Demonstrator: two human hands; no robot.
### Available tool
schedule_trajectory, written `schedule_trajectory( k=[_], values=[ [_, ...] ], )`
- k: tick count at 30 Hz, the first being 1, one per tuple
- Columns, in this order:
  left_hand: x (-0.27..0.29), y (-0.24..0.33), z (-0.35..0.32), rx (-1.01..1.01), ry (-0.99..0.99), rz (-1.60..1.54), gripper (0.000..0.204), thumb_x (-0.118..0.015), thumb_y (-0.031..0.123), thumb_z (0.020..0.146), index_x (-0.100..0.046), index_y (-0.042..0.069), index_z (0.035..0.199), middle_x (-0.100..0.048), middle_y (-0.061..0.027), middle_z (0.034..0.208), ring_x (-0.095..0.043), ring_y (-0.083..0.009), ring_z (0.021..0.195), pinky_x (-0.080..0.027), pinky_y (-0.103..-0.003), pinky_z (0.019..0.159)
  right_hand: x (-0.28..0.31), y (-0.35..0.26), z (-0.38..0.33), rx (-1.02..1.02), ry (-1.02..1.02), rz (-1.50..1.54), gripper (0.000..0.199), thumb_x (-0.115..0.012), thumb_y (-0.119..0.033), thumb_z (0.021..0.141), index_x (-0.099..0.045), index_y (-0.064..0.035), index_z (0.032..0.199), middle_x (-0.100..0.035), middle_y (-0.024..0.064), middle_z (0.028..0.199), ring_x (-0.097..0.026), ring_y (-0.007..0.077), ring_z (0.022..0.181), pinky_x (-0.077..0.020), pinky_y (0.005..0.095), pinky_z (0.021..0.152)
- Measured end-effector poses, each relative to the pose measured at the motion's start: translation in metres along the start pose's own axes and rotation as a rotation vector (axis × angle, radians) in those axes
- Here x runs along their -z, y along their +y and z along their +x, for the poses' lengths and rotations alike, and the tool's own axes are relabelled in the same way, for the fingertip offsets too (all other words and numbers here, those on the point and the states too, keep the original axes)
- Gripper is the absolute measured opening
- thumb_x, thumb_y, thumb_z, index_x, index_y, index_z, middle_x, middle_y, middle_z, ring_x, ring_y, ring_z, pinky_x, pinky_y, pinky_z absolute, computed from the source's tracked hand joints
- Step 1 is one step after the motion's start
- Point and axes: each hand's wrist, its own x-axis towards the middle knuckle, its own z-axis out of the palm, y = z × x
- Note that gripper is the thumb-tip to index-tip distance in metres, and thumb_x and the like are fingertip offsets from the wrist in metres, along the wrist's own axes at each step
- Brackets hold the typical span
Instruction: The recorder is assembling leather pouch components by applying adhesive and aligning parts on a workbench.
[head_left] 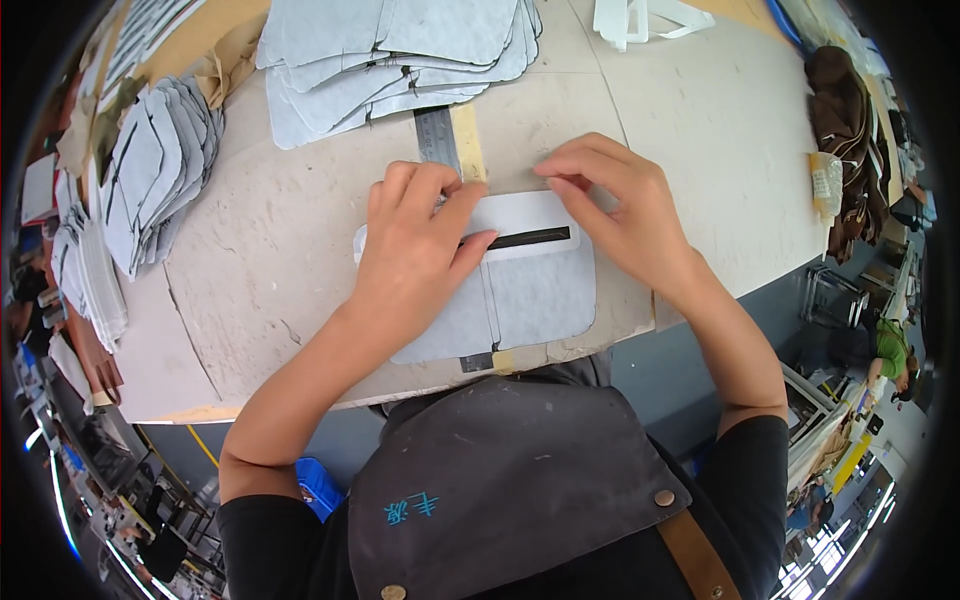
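As it looks thin, light and limp, the grey slotted fabric panel point(535, 290) is pressed flat, ungripped, under left hand point(415, 250) and right hand point(620, 215).

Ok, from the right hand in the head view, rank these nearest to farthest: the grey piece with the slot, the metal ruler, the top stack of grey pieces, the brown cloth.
1. Grey piece with the slot: under the right hand.
2. Metal ruler: just left of it.
3. Top stack of grey pieces: up and left.
4. Brown cloth: far right table edge; close to the stack's distance, hard to call.
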Motion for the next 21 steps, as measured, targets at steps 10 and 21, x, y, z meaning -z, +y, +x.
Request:
schedule_trajectory(
  k=[10,21],
  values=[
    [-0.002,0.003,-0.001,0.016,0.039,-0.071,0.029,-0.079,0.003,0.068,-0.067,0.007,0.095,-0.057,-0.0037,0.097,-0.05,-0.0251,0.095,-0.038,-0.038,0.08,-0.005,0.005,0.069,-0.134,-0.623,0.023,0.011,-0.071,-0.004,0.076,-0.07,-0.0022,0.087,-0.069,0.0096,0.081,-0.065,0.0218,0.071,-0.0512,0.0328,0.063],
    [0.043,0.023,0.027,0.28,-0.241,-0.586,0.01,-0.071,-0.002,0.081,-0.065,0.003,0.088,-0.064,-0.0034,0.087,-0.056,-0.0147,0.083,-0.045,-0.028,0.076,-0.007,-0.006,0.082,-0.162,-0.724,-0.198,0.013,-0.066,0.005,0.072,-0.066,-0.0014,0.083,-0.063,0.0065,0.071,-0.06,0.0175,0.067,-0.048,0.0318,0.06]
  ],
)
